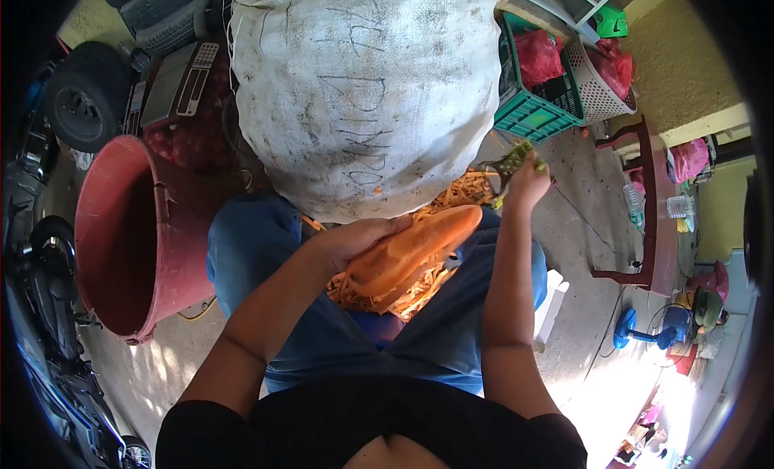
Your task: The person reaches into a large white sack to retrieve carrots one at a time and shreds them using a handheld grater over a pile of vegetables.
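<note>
My left hand (363, 241) is wrapped round a long, thick orange fruit or root (427, 247), peeled smooth and tilted up to the right between my knees. Away to the right, my right hand (528, 183) is closed on a green-handled tool (514, 158); a dark part of it points left, and I cannot tell its exact kind. Orange shreds (419, 298) are heaped beneath the orange piece, over something blue (377, 328). More orange strips (463, 191) lie beyond my knees, beside a full white sack (363, 98).
At the left stands a red tub (181, 235), with a scale (179, 86) and a tyre (85, 98) behind it. A green crate (536, 106) and a white basket (597, 86) are at the back right. A wooden bench (655, 211) and a blue fan (645, 332) stand to the right.
</note>
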A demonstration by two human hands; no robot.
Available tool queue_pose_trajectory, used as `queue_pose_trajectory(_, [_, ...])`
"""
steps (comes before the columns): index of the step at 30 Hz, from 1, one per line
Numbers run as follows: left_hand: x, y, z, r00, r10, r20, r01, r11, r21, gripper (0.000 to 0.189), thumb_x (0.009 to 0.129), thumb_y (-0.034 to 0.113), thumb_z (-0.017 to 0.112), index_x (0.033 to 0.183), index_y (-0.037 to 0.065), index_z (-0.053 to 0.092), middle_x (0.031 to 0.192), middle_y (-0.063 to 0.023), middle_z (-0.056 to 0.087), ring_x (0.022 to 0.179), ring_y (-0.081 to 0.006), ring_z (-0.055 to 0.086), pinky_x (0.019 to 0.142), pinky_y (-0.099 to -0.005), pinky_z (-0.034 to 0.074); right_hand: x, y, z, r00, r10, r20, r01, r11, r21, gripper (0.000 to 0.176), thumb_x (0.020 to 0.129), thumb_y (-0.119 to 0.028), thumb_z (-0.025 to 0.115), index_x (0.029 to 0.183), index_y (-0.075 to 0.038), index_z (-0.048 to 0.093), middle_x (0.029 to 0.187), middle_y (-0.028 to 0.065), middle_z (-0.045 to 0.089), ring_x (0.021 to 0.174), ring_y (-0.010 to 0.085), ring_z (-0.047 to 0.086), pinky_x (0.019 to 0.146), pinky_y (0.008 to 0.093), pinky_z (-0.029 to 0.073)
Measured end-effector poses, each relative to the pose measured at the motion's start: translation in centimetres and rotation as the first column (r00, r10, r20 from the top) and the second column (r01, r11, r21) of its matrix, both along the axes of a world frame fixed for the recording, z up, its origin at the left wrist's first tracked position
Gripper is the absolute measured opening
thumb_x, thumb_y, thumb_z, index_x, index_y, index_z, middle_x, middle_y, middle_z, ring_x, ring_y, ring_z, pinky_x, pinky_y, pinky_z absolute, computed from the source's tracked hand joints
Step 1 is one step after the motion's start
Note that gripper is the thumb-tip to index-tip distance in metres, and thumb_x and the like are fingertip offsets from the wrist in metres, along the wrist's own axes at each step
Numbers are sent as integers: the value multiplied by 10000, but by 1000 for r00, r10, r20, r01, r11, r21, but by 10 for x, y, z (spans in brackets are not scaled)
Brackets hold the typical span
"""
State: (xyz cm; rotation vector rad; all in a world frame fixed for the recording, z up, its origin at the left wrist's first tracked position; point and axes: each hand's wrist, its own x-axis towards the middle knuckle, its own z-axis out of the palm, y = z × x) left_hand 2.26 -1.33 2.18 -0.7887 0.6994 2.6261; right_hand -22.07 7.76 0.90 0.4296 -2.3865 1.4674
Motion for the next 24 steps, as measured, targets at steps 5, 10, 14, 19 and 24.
queue_pose_trajectory(5, [-9, -6, -25, 986, 113, -121, -114, 994, 3, 440, 847, 390, 365, 1055, 12, 450, 903, -140, 564, 751, -209, 582, 663, -326, 487, 37, -5, 21, 929, 222, 296, -131, 945, -299, 227, 805, -205, 504, 698, -6, 523, 573, 46, 517, 470, 119, 461, 428, 254, 371])
queue_pose_trajectory(10, [-19, -13, -55, 929, 277, -245, -205, 938, 280, 425, 855, 393, 340, 1050, 35, 461, 933, -111, 561, 780, -209, 574, 675, -368, 481, 118, -13, 17, 755, 604, 257, -511, 786, -348, 177, 813, -173, 504, 783, 0, 521, 602, 41, 504, 527, 104, 453, 471, 241, 358])
queue_pose_trajectory(14, [-21, -7, -36, 926, 371, -62, -334, 886, 320, 426, 864, 388, 318, 1049, 32, 462, 921, -93, 566, 779, -203, 572, 679, -361, 479, 136, -16, 17, 804, 584, 113, -557, 805, -203, 165, 810, -134, 497, 824, 29, 516, 591, 101, 510, 528, 153, 485, 500, 270, 385])
queue_pose_trajectory(19, [-15, -5, -26, 991, 48, -122, -48, 999, 0, 412, 881, 350, 290, 1025, 4, 460, 903, -110, 563, 753, -194, 578, 669, -314, 480, 90, -16, 4, 930, 367, -22, -368, 925, -100, 188, 833, -169, 469, 794, 1, 539, 645, 88, 562, 584, 132, 504, 558, 269, 411])
queue_pose_trajectory(24, [-6, 9, -2, 994, -105, 3, 101, 952, -287, 436, 877, 357, 287, 1014, -26, 445, 865, -153, 557, 723, -217, 577, 626, -315, 483, 11, 0, 9, 980, 46, 194, -15, 987, -158, 190, 819, -153, 480, 752, 16, 537, 628, 60, 552, 526, 112, 500, 473, 256, 397])
